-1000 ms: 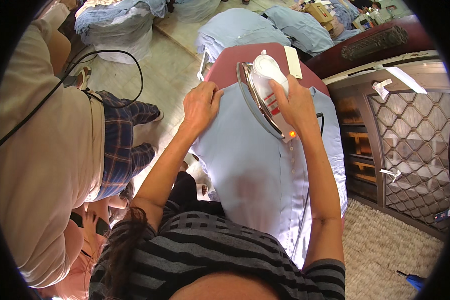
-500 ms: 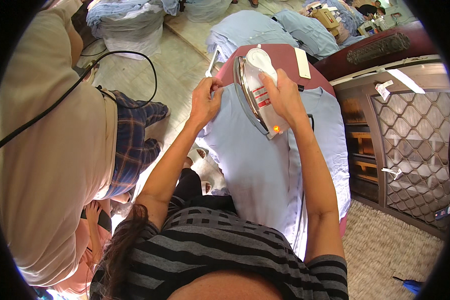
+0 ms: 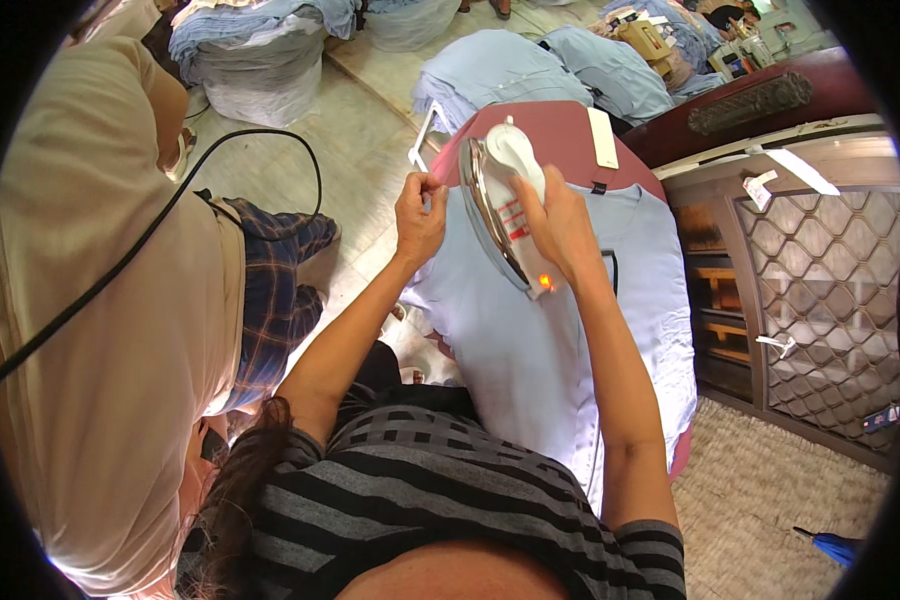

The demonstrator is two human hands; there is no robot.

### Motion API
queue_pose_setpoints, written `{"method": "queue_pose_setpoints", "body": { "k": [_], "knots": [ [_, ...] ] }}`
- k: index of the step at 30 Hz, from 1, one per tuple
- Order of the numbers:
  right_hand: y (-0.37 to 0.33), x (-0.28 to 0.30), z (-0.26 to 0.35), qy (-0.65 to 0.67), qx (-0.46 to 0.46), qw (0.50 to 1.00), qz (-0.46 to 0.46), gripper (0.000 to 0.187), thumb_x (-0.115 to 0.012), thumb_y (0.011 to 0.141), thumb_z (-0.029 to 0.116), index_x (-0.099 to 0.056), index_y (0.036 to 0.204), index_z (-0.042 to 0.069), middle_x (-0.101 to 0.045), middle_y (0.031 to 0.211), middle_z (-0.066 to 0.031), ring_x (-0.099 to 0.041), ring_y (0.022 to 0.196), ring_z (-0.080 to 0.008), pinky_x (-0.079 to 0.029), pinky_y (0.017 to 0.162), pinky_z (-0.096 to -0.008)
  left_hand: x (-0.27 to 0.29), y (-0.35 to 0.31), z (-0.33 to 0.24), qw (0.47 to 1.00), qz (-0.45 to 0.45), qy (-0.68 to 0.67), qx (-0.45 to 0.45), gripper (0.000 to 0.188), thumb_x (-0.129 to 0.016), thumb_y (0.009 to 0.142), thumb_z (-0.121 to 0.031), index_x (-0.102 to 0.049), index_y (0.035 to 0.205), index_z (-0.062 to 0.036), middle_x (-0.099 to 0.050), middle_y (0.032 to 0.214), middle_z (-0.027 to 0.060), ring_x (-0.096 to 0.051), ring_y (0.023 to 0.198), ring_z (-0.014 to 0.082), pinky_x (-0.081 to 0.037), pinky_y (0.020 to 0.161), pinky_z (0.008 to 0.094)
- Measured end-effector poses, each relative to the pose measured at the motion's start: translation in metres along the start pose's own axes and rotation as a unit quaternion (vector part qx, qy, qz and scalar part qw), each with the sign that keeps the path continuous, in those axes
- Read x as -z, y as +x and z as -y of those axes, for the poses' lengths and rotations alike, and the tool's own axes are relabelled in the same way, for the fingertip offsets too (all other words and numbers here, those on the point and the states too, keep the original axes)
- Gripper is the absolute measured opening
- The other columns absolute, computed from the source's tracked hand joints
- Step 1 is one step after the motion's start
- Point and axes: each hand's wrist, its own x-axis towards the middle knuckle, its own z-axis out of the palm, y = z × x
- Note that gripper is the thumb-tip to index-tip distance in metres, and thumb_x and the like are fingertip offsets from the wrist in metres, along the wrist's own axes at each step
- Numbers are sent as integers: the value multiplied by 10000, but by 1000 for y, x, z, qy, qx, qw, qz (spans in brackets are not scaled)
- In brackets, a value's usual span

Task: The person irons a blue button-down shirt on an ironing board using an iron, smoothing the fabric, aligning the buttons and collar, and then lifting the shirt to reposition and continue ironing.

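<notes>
R hand (image 3: 560, 225) was clamped round iron (image 3: 508, 212), approx. 11 o'clock on blue shirt (image 3: 510, 340), atop board (image 3: 545, 120); L hand (image 3: 422, 218) lay at shirt's 10 o'clock edge, grip unclear.

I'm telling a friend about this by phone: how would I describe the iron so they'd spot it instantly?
Find the dark red ironing board, draped with a pale blue garment. Near its far end, the person's right hand grips the iron. White with a shiny metal edge, it shows a glowing orange light, unlike the plain pale strip to its right.
</notes>
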Motion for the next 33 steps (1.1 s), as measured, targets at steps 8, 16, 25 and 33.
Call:
{"method": "queue_pose_setpoints", "body": {
  "k": [8, 16, 25, 33],
  "knots": [
    [-13, -4, 1, -5, 6, 1000, 16, 431, -581, 981, 368, -529, 924, -56, -649, 815, -335, -644, 794, -510, -492, 708, -529, 12, -7, 1, 1000, 0, 1, 9, 127, -642, 924, -83, -548, 999, -39, -561, 847, 23, -470, 743, 115, -442, 689, 280],
    [-4, -2, 3, 20, 13, 1000, -1, 421, -579, 984, 362, -542, 959, -56, -651, 815, -339, -645, 794, -516, -498, 701, -529, 11, -11, 0, 1000, 17, -17, 5, 130, -642, 933, -98, -548, 1002, -41, -545, 838, 21, -465, 747, 114, -425, 693, 272],
    [-98, 19, -12, 9, -68, 997, 39, 417, -588, 974, 371, -548, 1071, -33, -679, 846, -303, -659, 815, -499, -509, 724, -522, 28, -15, -1, 999, 39, -4, -17, 132, -643, 937, -86, -550, 1018, -38, -526, 850, 16, -446, 751, 108, -418, 691, 260],
    [-140, 21, -14, 88, -107, 990, -20, 382, -566, 1001, 325, -536, 1121, -36, -682, 848, -295, -676, 807, -473, -514, 712, -493, 38, -25, -20, 995, 89, 21, 29, 108, -619, 962, -83, -562, 1042, -38, -537, 883, 3, -498, 843, 102, -427, 773, 254]
  ]
}}
